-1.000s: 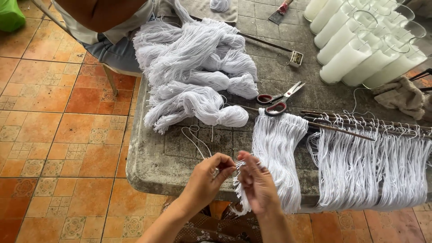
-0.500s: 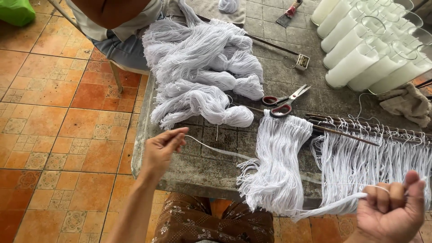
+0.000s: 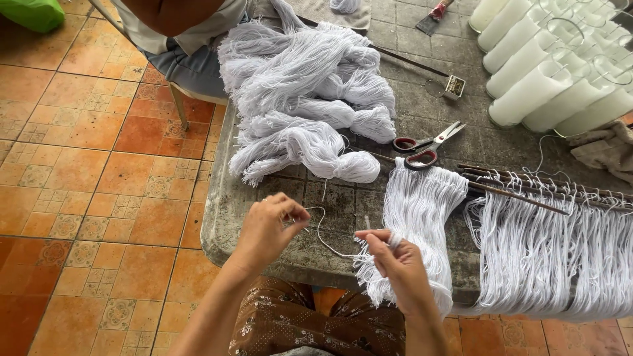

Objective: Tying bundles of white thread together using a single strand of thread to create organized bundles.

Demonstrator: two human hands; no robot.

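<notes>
Left hand (image 3: 269, 227): fingers pinched on one end of a white string (image 3: 323, 238).
Right hand (image 3: 395, 264): pinching the other end.
String: sags over the stone table (image 3: 264, 191) edge, just below the yarn heap (image 3: 310, 99).

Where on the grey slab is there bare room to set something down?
Bare stone table shows at the near-left corner, bordered by the heap of white yarn skeins, the left hand and the draped white thread bundle. Another patch lies between the red-handled scissors and the white wax cylinders. The right side is crowded.
</notes>
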